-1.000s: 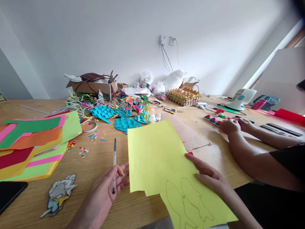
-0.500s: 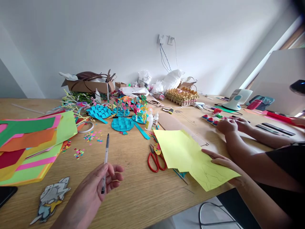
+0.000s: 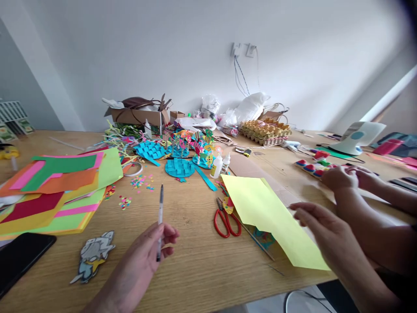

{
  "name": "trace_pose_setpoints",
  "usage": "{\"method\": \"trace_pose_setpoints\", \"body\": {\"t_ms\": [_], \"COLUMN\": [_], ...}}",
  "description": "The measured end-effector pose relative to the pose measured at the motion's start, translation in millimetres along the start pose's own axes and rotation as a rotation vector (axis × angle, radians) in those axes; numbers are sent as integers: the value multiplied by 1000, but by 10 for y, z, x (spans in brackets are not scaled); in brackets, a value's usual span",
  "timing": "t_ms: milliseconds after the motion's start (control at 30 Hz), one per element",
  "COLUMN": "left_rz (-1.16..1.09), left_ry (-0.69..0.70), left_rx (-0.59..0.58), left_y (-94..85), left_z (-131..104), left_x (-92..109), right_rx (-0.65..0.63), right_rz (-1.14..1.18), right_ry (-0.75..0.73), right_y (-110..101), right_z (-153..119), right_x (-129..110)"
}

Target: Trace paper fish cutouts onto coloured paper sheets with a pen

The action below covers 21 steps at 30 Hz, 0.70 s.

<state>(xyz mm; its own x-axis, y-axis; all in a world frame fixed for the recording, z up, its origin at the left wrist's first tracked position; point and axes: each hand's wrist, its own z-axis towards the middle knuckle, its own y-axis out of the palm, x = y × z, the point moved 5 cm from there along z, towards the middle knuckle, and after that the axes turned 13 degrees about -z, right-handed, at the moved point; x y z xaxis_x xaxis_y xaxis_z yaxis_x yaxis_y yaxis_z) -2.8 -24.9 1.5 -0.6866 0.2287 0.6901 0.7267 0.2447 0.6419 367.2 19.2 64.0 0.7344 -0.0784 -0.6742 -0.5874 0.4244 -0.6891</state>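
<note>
My left hand (image 3: 148,252) is closed around a pen (image 3: 160,208), held upright between thumb and fingers above the bare wood. My right hand (image 3: 332,237) hovers at the right edge of a yellow sheet of paper (image 3: 273,217), fingers loosely bent with nothing visible in them. The sheet has an uneven cut lower edge and lies flat on the table. Left of it are red-handled scissors (image 3: 227,221), beside a small yellow paper fish (image 3: 228,204). A thin wooden stick (image 3: 260,244) pokes out below the paper.
Coloured paper sheets (image 3: 68,187), a black phone (image 3: 26,256) and a paper cut-out (image 3: 94,256) lie left. Behind are blue woven paper discs (image 3: 180,168), glue bottles (image 3: 216,166), tape (image 3: 132,169) and egg trays (image 3: 265,131). Another person's hands (image 3: 342,178) work at the right.
My right hand has let go of the yellow paper and lifted off it; the pencil-like lines on the sheet no longer show. My left hand still holds the pen. The view has turned left.
</note>
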Motion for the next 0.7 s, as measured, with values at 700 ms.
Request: {"method": "trace_pose_setpoints", "body": {"t_ms": [700], "left_rz": [628], "left_ry": [-1], "left_rx": [-383], "left_y": [-380], "left_z": [-14], "left_x": [298], "right_rx": [-631], "right_rz": [-408], "right_ry": [-518], "right_y": [1776], "right_z": [-734], "right_x": [-1423]}}
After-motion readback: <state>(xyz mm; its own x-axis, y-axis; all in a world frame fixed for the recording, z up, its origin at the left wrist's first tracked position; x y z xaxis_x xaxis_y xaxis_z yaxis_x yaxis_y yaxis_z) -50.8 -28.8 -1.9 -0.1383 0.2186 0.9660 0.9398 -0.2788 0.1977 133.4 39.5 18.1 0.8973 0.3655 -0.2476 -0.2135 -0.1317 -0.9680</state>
